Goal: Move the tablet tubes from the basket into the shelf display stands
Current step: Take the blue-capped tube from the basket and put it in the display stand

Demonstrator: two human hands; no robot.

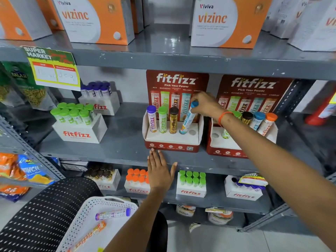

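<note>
Right hand (204,104) pinches blue-capped tube (188,118) at the cap, over left stand (172,142); light, rigid, probably slick. Left hand (160,171) flat, empty.

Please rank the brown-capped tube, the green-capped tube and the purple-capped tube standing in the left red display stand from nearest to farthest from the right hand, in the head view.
From the right hand, which grips the blue-capped tube:
1. Brown-capped tube, just left of the blue one.
2. Green-capped tube, in the next hole leftward.
3. Purple-capped tube, at the left end of the red display stand.
</note>
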